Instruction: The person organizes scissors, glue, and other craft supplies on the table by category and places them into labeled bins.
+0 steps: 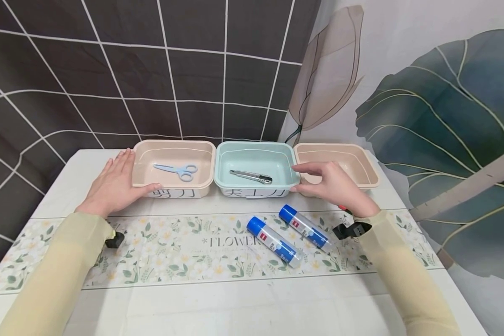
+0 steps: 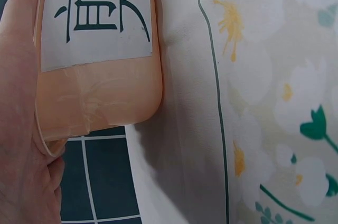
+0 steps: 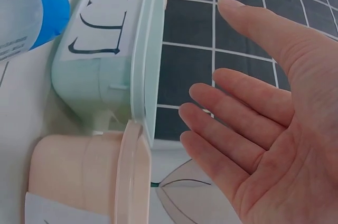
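My left hand (image 1: 113,184) lies along the near left corner of a pink bin (image 1: 174,144), its fingers straight at the left side and its thumb on the front rim. Light blue scissors (image 1: 176,170) lie inside that bin. The middle bin (image 1: 256,161) is light blue and holds a utility knife (image 1: 252,176). Over the join between it and a second pink bin (image 1: 354,161) hovers my right hand (image 1: 333,182), thumb and fingers spread. In the right wrist view, nothing sits in its palm (image 3: 285,166).
Two glue sticks (image 1: 273,240) with blue caps lie slanted on the flowered strip of the tablecloth (image 1: 172,308), before the middle and right bins. White labels (image 1: 178,192) with black characters mark the bin fronts. A dark gridded backdrop (image 1: 197,74) hangs behind.
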The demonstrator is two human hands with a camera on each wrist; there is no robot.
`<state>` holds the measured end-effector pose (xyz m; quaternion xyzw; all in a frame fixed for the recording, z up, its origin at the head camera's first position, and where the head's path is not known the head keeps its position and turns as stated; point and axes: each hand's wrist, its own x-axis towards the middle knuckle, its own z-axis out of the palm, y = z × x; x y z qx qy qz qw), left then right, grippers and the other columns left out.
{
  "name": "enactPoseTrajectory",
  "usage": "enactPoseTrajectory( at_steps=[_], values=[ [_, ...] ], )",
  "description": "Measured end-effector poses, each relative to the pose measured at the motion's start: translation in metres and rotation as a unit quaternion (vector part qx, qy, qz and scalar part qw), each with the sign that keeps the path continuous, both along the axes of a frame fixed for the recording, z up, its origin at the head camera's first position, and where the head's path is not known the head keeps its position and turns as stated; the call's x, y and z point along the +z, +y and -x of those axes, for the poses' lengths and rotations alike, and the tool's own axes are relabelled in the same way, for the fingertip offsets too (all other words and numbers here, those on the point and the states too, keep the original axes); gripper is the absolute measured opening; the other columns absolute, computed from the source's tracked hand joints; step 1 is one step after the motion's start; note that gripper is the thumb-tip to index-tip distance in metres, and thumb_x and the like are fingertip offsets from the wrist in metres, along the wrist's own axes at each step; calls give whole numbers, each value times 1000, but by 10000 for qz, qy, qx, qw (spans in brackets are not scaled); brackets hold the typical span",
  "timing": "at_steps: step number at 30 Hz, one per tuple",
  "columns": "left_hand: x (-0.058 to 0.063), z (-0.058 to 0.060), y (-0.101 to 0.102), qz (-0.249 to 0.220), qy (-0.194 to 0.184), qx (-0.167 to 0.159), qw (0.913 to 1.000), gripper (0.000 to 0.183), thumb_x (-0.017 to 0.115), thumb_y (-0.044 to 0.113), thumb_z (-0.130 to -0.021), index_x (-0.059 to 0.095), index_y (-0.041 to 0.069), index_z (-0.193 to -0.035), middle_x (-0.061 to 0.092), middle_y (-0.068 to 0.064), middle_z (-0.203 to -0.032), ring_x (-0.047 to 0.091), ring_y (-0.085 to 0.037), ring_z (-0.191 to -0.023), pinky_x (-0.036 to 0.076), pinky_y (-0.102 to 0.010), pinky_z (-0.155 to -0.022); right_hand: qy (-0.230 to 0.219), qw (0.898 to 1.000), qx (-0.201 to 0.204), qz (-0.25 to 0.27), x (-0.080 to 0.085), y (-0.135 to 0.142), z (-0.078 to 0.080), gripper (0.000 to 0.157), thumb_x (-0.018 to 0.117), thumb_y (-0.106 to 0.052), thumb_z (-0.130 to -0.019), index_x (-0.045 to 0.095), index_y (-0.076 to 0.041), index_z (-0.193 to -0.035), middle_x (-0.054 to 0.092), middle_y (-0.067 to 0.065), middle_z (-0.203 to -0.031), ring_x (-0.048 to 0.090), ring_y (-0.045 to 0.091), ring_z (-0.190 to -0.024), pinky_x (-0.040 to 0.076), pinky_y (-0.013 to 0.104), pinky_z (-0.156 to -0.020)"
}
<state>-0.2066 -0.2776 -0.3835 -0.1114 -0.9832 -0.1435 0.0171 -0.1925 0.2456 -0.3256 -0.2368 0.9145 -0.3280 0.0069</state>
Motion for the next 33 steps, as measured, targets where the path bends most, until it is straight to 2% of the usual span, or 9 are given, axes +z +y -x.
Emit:
enactPoseTrajectory(
  at_steps=[5, 10, 16, 25, 33],
  values=[
    [-1, 1, 0, 28, -21, 15, 10000, 123, 59, 73, -88, 5, -13, -157, 9, -33, -163, 5, -44, -152, -2, -52, -124, 40, 9999, -102, 19, 1, 4, -6, 53, 89, -29, -81, 72, -9, -127, 71, 5, -125, 61, 27, -124, 49, 53, -105],
    [-1, 0, 0, 16, -6, 9, 10000, 123, 59, 73, -88, 5, -13, -157, 8, -33, -163, 5, -44, -152, -3, -51, -124, 105, 9998, -166, 74, 0, 11, -11, 53, 90, -33, -80, 74, -10, -126, 71, 1, -123, 61, 27, -123, 49, 54, -105],
    [-1, -1, -1, -8, 74, 13, 10000, 123, 59, 74, -88, 5, -12, -157, 11, -32, -163, 7, -44, -152, -3, -49, -125, -133, 9994, -306, 97, -3, 21, -16, 54, 89, -30, -82, 72, -7, -127, 71, 7, -124, 61, 32, -123, 48, 55, -104],
    [0, -2, 0, -21, 30, 16, 10000, 123, 58, 75, -88, 5, -12, -157, 9, -32, -163, 5, -43, -152, -4, -48, -124, -151, 9993, -324, -121, -4, 39, -25, 56, 88, -27, -83, 69, -2, -129, 68, 12, -128, 60, 39, -123, 47, 60, -103],
    [1, -1, 0, 25, -28, 30, 10000, 123, 58, 74, -88, 4, -13, -157, 8, -33, -164, 5, -44, -152, -4, -49, -124, -420, 9970, -646, -96, -5, 55, -36, 62, 85, -37, -85, 66, -4, -134, 66, 14, -132, 57, 41, -127, 47, 63, -102]
  ],
)
